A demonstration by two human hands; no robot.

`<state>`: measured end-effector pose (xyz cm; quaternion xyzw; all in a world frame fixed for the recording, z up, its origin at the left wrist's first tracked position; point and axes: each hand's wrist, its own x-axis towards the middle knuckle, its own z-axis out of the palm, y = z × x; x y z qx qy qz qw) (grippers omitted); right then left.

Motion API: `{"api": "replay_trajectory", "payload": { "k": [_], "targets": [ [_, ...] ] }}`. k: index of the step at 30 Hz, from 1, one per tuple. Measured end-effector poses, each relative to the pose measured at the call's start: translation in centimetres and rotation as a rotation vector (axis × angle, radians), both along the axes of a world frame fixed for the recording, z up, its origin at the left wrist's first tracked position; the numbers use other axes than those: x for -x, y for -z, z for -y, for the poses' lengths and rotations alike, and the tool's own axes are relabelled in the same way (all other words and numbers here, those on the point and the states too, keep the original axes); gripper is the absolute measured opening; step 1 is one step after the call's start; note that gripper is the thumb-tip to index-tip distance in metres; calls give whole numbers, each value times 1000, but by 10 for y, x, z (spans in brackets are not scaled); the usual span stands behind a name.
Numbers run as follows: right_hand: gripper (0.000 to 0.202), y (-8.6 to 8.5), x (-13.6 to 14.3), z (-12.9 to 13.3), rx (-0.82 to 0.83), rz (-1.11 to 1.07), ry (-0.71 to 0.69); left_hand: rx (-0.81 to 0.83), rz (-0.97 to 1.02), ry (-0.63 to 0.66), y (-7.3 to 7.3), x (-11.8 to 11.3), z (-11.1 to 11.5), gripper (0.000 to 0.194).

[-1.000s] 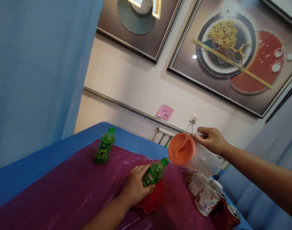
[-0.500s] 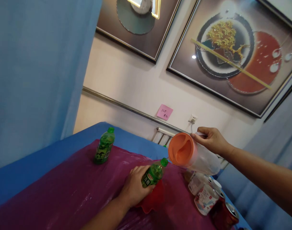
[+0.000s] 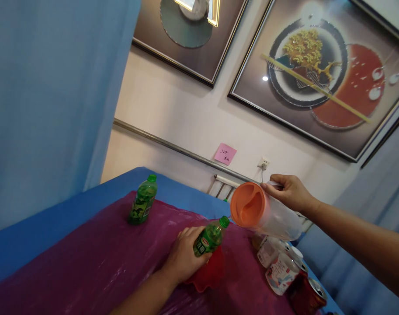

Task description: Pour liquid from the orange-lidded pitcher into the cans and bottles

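My left hand (image 3: 185, 254) is wrapped round a green plastic bottle (image 3: 209, 238), which leans to the right above a red wavy-edged dish (image 3: 208, 275). My right hand (image 3: 290, 190) grips the handle of a translucent pitcher (image 3: 279, 221) with an orange lid (image 3: 248, 204). The pitcher lies tipped on its side in the air, its lid facing the bottle's green top. Lid and bottle top are close together; a thin stream seems to run between them, though it is hard to make out. Part of the dish is hidden behind my left hand and the bottle.
Another green bottle (image 3: 143, 200) stands upright at the back left on the purple plastic sheet (image 3: 97, 258), over a blue surface (image 3: 173, 200). At the right edge are labelled clear bottles (image 3: 282, 272) and a red can (image 3: 309, 295). A blue curtain (image 3: 55, 100) hangs left.
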<state>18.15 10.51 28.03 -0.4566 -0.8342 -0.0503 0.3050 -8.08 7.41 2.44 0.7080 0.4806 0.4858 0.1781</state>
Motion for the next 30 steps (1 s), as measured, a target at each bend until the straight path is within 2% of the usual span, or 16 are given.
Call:
{"api": "replay_trajectory", "payload": {
  "k": [30],
  "targets": [
    [50, 0, 1, 0, 18, -5, 8, 27, -6, 9, 1, -1, 0, 62]
  ]
}}
